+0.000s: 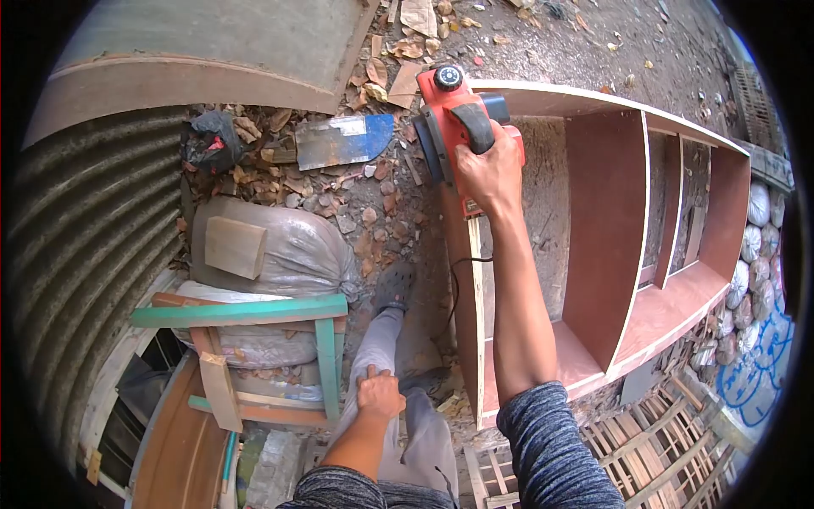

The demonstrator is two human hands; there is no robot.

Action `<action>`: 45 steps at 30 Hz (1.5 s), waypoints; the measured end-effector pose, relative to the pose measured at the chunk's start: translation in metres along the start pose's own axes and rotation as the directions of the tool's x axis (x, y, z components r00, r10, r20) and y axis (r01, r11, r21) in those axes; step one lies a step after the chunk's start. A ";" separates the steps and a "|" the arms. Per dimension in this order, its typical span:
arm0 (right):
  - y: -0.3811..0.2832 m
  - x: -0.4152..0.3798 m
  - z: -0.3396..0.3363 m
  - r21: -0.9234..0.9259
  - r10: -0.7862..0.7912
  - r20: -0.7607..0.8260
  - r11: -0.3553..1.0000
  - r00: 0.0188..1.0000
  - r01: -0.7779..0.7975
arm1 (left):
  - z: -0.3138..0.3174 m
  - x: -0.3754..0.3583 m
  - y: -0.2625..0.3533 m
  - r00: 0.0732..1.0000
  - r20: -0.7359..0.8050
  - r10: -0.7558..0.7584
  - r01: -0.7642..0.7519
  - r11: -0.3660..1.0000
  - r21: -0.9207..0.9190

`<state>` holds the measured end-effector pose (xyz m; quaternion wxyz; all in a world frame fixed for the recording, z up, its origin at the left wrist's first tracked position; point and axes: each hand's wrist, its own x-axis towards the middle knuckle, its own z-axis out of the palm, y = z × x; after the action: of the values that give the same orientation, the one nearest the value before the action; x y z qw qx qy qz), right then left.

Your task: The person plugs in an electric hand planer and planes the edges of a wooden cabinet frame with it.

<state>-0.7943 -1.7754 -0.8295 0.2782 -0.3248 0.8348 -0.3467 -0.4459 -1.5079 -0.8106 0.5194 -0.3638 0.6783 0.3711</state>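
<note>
My right hand is wrapped around the black rear handle of a red electric planer. The planer rests on the near left edge of a reddish-brown wooden cabinet frame, at its far corner. A black dial tops the planer, and its dark cord hangs down beside the frame. My left hand lies on the knee of my grey trousers, its fingers curled closed over the cloth. The planer's underside and blade are hidden.
A green-painted wooden frame leans by stuffed sacks on the left, with a wood block on top. Corrugated sheeting stands further left. A blue-and-grey board lies among leaves. Slatted wood lies lower right.
</note>
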 end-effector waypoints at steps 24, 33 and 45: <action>0.017 -0.343 -0.175 -0.059 0.433 0.209 0.900 0.877 -0.431 | 0.000 0.000 -0.001 0.993 -0.098 0.070 -0.062 0.995 0.083; 0.010 -0.625 -0.297 0.033 0.774 0.099 0.626 0.626 -0.779 | 0.010 -0.012 0.018 0.994 -0.096 0.056 -0.049 0.996 0.075; 0.056 -0.991 -0.408 0.166 0.600 -0.445 0.784 0.664 -0.598 | 0.264 -0.173 -0.146 0.631 -0.741 -0.231 -0.229 0.857 -0.462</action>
<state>-0.4667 -0.8538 -0.3886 0.1641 0.0635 0.9353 -0.3069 -0.1692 -1.3233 -0.7096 0.0594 -0.6126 0.7087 0.3449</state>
